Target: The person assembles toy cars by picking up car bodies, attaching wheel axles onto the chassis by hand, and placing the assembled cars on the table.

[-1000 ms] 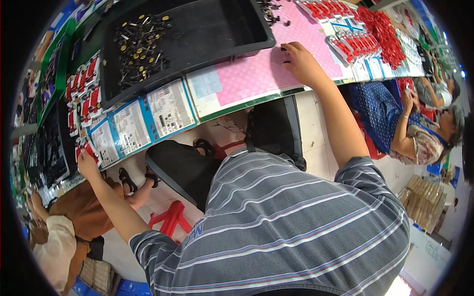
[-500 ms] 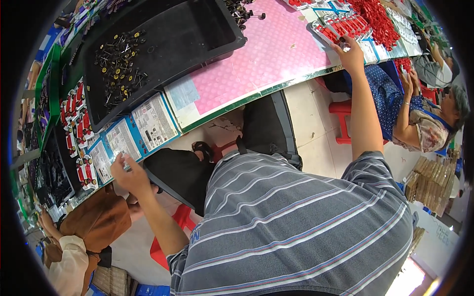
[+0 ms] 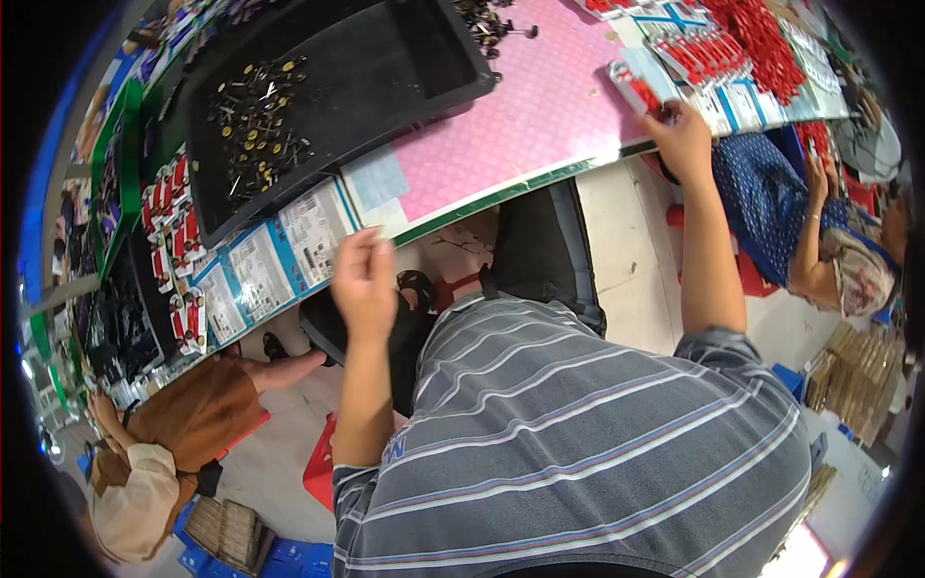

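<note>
My right hand [image 3: 682, 143] is closed on the end of a red and white toy car body [image 3: 634, 89] at the table's right part, over the pink mat [image 3: 511, 125]. Beyond it, a row of similar red and white car bodies [image 3: 703, 56] lies side by side. My left hand [image 3: 364, 289] hangs at the near table edge, its fingers curled in toward the thumb; whatever they may hold is hidden. Left of it stands a black tray [image 3: 385, 72] with many small wheels on axles [image 3: 255, 135]. Finished-looking red and white toy cars [image 3: 173, 222] cluster at the far left.
Printed cards [image 3: 255, 270] line the near edge beside the tray. A heap of red parts [image 3: 761, 58] lies at the far right. More wheels [image 3: 491, 29] sit behind the tray. Co-workers sit at left [image 3: 193, 414] and right [image 3: 829, 231]. A red stool [image 3: 323, 462] stands near me.
My left hand has moved right, from beside the toy cars to near the mat's left corner. My right hand has drawn one car body away from the row. The whole view has shifted slightly.
</note>
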Available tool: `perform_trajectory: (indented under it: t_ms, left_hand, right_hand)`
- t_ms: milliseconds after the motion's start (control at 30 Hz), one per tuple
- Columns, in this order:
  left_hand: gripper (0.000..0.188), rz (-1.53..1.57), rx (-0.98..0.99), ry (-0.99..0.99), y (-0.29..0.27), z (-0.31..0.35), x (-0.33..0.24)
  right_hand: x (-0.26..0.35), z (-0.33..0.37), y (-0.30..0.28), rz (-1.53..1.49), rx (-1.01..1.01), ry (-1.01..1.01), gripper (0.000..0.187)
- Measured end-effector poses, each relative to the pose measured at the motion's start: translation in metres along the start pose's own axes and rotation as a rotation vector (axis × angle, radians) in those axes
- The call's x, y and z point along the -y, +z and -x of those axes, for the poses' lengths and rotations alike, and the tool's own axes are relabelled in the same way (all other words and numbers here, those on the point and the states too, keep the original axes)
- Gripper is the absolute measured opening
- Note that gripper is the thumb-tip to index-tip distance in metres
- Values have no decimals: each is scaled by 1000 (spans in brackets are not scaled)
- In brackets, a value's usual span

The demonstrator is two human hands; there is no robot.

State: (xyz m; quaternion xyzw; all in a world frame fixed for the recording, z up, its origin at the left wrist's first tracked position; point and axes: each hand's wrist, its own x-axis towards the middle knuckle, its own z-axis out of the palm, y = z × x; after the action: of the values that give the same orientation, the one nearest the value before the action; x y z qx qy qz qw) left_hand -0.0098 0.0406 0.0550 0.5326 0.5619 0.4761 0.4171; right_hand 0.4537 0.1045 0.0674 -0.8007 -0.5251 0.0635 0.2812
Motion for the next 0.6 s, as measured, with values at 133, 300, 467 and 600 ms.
perform_trajectory:
  t_ms: [133,300,467,600]
  left_hand:
    - [45,586,504,-297,47,12,4]
    - [45,693,468,-309,58,20,1]
    - [46,787,372,-239,11,17,-3]
    - [51,867,208,-221,-5,29,2]
  right_hand:
    - [77,89,14,-421,336,-103,48]
    - [182,146,19,-471,634,-496,76]
    - [239,97,24,-489,452,-832,83]
    - [329,4,84,-294,356,-1041,60]
